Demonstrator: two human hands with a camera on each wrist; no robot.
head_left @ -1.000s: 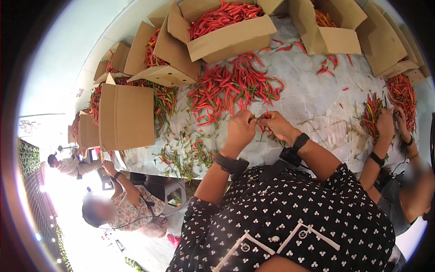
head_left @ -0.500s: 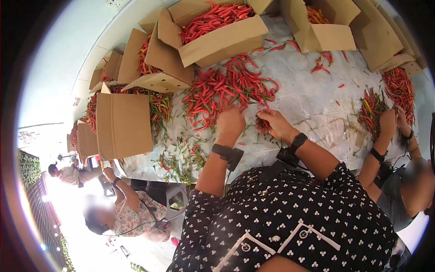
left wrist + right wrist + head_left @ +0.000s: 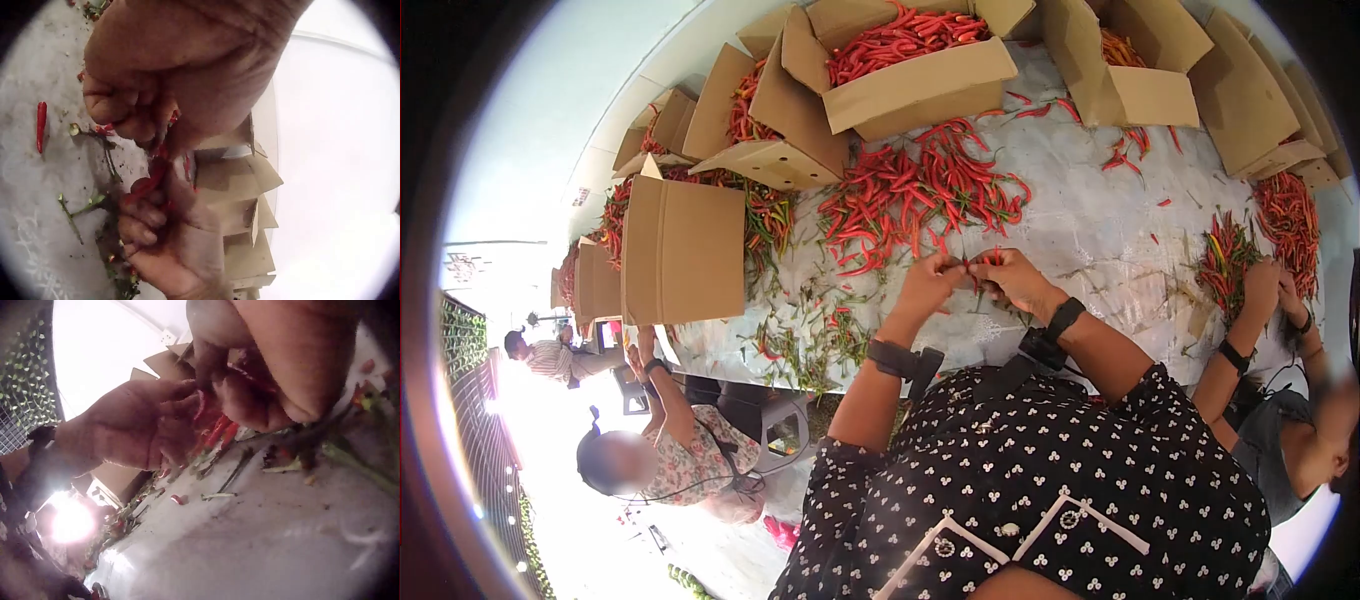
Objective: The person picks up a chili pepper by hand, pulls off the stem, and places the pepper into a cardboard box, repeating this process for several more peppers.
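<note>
My left hand [image 3: 925,287] and right hand [image 3: 1017,283] meet over the table, their fingertips close together. Curled fingers of the right hand [image 3: 150,234] grip a red chili pepper [image 3: 149,185] in the left wrist view. At its end, the thumb and fingers of the left hand [image 3: 169,81] pinch in, with bits of red between them. The right wrist view shows a slim red chili [image 3: 200,405] at the left hand's fingertips, right beside the right thumb. Just beyond both hands spreads a heap of red chilies [image 3: 920,190] with green stems.
Cardboard boxes of chilies [image 3: 920,95] line the far side. Another box [image 3: 685,250] stands at left. Green stem scraps [image 3: 820,335] litter the table [image 3: 1090,240] near its front edge. A person's hands [image 3: 1265,285] work by a chili pile at right; another person [image 3: 690,430] sits at left.
Half a second ago my left hand was apart, at the near edge of the chili heap. It has come back right to meet my right hand, which has barely moved.
</note>
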